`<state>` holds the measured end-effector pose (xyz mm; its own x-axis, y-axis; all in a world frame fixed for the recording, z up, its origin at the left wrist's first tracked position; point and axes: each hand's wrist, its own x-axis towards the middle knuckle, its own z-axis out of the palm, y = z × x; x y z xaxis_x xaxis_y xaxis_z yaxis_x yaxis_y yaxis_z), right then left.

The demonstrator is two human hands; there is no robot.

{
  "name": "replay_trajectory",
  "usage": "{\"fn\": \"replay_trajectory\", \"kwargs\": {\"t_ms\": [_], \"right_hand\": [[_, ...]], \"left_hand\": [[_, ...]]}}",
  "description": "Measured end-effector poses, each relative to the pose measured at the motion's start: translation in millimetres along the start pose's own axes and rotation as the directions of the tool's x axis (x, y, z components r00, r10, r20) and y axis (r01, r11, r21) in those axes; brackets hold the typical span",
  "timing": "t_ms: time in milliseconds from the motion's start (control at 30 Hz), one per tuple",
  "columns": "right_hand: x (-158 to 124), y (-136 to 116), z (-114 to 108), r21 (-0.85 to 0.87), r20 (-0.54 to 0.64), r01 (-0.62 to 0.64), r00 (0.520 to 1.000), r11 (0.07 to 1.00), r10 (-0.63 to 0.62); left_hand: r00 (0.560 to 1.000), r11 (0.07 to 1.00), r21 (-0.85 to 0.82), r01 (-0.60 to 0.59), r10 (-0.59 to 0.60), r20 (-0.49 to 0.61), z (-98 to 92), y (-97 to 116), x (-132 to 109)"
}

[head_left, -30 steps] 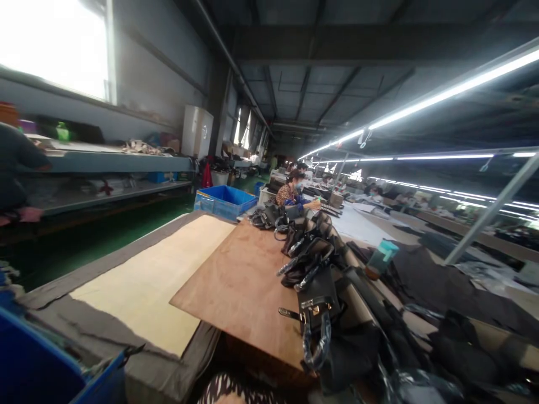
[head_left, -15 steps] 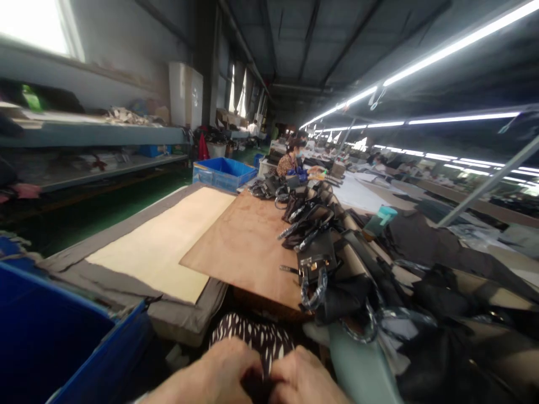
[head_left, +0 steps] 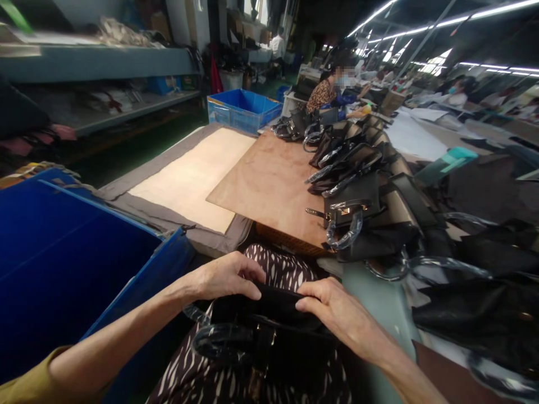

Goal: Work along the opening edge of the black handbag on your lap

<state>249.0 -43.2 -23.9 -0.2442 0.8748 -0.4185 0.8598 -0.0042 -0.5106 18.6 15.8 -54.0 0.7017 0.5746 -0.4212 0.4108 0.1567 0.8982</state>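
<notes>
A black handbag [head_left: 269, 336] with a plastic-wrapped handle lies on my lap, over a dark patterned garment. My left hand [head_left: 225, 276] grips the bag's top edge on the left, fingers curled over it. On the right, my right hand [head_left: 337, 308] pinches the same top edge. Both hands are closed on the bag. A row of finished black handbags [head_left: 353, 191] stands along the right side of a brown board [head_left: 273, 185] on the table in front of me.
A big blue crate [head_left: 63, 264] stands close at my left. A cream sheet [head_left: 193, 174] lies on grey felt beside the board. Another blue crate [head_left: 242, 109] sits farther back. A person [head_left: 326, 92] works at the table's far end. Dark material [head_left: 484, 264] is piled at the right.
The view has tilted down from the hall to my lap. My hands have come fully into view, holding the black handbag by its top edge.
</notes>
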Motion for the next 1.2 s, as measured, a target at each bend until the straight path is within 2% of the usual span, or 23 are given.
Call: {"fn": "replay_trajectory", "kwargs": {"t_ms": [100, 400, 500, 633, 700, 767, 900, 1000, 1100, 1200], "right_hand": [[2, 0, -1, -0.017, 0.020, 0.015, 1.000, 1.000, -0.015], [4, 6, 0, -0.017, 0.011, 0.053, 0.999, 0.998, -0.053], [5, 8, 1, 0.021, 0.009, 0.073, 0.997, 0.997, -0.073], [13, 14, 1, 0.123, 0.103, 0.099, 0.988, 0.988, -0.112], [16, 17, 0, 0.162, 0.158, 0.077, 0.982, 0.984, -0.103], [17, 17, -1, 0.130, 0.163, 0.078, 0.982, 0.988, -0.099], [16, 8, 1, -0.159, 0.059, 0.142, 0.989, 0.977, -0.134], [19, -5, 4, -0.282, 0.059, 0.149, 0.989, 0.948, -0.138], [23, -17, 8, -0.201, 0.083, 0.156, 0.986, 0.967, -0.142], [26, -27, 8, -0.108, 0.078, 0.081, 0.994, 0.991, -0.073]], "left_hand": [[1.000, 0.992, 0.130, 0.007, -0.004, -0.029, -1.4, 1, 8], [0.993, 0.938, 0.340, -0.072, 0.038, 0.108, -3.1, 8, 26], [0.982, 0.907, 0.386, -0.170, 0.125, 0.138, -0.5, 10, 26], [0.959, 0.824, 0.490, -0.283, 0.254, 0.126, 4.0, 8, 27], [0.954, 0.818, 0.492, -0.298, 0.269, 0.130, 5.6, 6, 28], [0.957, 0.834, 0.469, -0.290, 0.262, 0.126, 6.9, 5, 30], [0.968, 0.864, 0.437, -0.250, 0.237, 0.084, 10.5, 5, 32], [0.977, 0.879, 0.428, -0.209, 0.204, 0.057, 13.4, 7, 32], [0.983, 0.898, 0.403, -0.175, 0.184, 0.016, 15.4, 8, 31], [0.985, 0.916, 0.367, -0.160, 0.174, -0.003, 14.1, 8, 29]]}}
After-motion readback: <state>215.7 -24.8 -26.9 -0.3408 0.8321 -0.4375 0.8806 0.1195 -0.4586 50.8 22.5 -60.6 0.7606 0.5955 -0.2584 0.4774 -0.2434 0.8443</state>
